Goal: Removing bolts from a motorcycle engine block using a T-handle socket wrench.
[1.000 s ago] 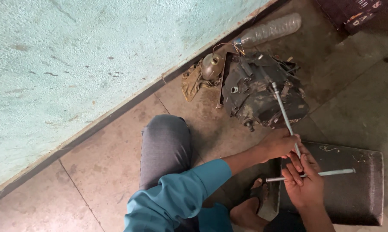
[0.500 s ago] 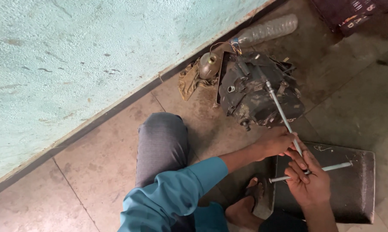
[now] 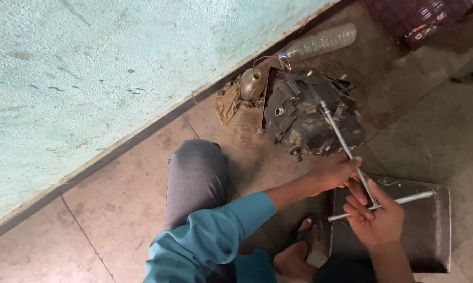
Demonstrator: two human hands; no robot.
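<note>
A grimy dark engine block sits on the floor near the wall. A long metal T-handle wrench runs from the engine down toward me. My left hand grips its shaft near the lower end. My right hand is wrapped around the joint where the crossbar meets the shaft. The wrench's far tip rests on the top of the engine.
A dark metal tray lies under my right hand. A clear plastic bottle lies by the wall, with a small oil can and a rag beside the engine. A dark crate stands at top right. My bent knee and bare foot are below.
The view has shifted slightly. Both hands stay on the wrench, and the crossbar has turned a little, its right end now higher.
</note>
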